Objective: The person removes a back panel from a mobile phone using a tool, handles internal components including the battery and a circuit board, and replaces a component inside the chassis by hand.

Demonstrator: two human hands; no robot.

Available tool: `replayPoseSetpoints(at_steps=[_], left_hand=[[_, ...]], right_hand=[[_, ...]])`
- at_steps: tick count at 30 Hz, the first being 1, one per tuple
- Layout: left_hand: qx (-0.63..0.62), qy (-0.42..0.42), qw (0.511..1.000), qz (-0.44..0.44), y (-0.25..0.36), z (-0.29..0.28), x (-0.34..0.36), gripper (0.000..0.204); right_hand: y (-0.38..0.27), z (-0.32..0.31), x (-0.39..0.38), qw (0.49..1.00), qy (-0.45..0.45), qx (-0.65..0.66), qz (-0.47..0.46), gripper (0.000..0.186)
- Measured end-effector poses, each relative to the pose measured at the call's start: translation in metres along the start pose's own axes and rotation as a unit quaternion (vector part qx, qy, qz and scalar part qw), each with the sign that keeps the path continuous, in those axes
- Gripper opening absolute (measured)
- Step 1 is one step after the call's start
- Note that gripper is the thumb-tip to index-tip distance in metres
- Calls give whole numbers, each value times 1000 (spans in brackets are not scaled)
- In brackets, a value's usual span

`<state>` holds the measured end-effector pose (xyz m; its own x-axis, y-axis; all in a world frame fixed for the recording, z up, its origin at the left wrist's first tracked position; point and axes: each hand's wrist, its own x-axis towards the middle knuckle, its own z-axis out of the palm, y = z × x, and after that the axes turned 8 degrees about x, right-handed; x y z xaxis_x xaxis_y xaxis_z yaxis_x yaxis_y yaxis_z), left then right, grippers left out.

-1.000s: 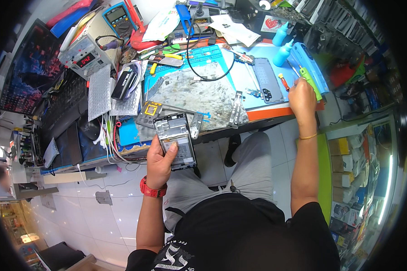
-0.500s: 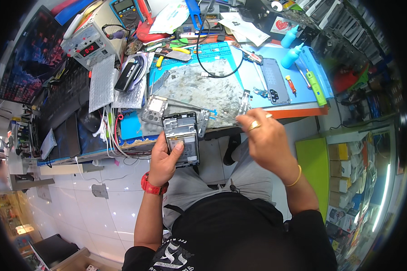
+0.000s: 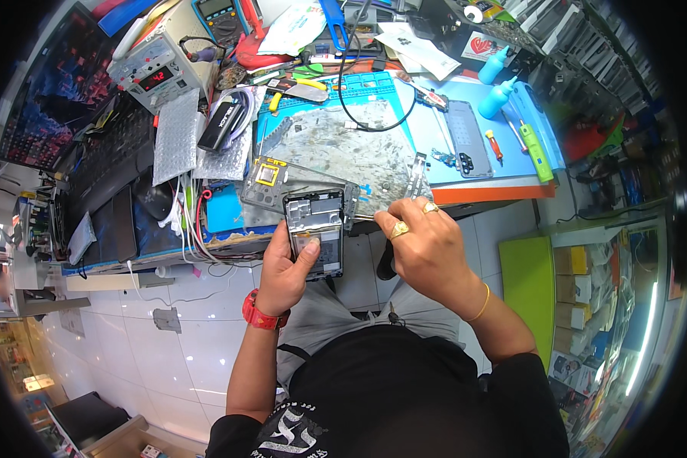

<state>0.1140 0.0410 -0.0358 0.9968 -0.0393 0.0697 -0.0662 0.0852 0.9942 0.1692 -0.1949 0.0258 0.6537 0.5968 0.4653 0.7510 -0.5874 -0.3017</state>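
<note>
An opened phone (image 3: 314, 229) with its inner frame and battery area exposed is held upright over the bench's front edge. My left hand (image 3: 285, 269) grips its lower left side, with the thumb lying across the inside. Just right of the phone, my right hand (image 3: 427, 243) pinches a thin metal tool (image 3: 364, 217), whose tip points at the phone's upper right edge. Whether the tip touches cannot be made out. Behind the phone, a grey phone mid-frame cover (image 3: 271, 183) lies on the worn work mat (image 3: 336, 145). A narrow metal strip (image 3: 417, 174) rests near my right fingers.
A phone back cover (image 3: 468, 133), a red-orange screwdriver (image 3: 495, 145), a green pen-like tool (image 3: 538, 153) and blue bottles (image 3: 498, 98) occupy the right side. A black cable (image 3: 342, 84) loops over the mat. A power supply (image 3: 156, 76) and bubble-wrap packets (image 3: 177, 141) stand left.
My right hand has come left to the phone, and the thin tool in it now shows. The phone in my left hand has shifted slightly right. The view has moved a little.
</note>
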Motion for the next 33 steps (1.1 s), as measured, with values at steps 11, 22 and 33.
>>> replayPoseSetpoints(at_steps=[11,22,33], left_hand=[[1,1,1000,2,2,3,3,40],[-1,17,1000,0,-2,1,3,40],[-15,11,1000,-1,-2,4,3,44]], right_hand=[[1,6,0,1000,20,-17,-17,22],[14,13,0,963,69,221,135,12],[67,34,57,994,93,-23,46,18]])
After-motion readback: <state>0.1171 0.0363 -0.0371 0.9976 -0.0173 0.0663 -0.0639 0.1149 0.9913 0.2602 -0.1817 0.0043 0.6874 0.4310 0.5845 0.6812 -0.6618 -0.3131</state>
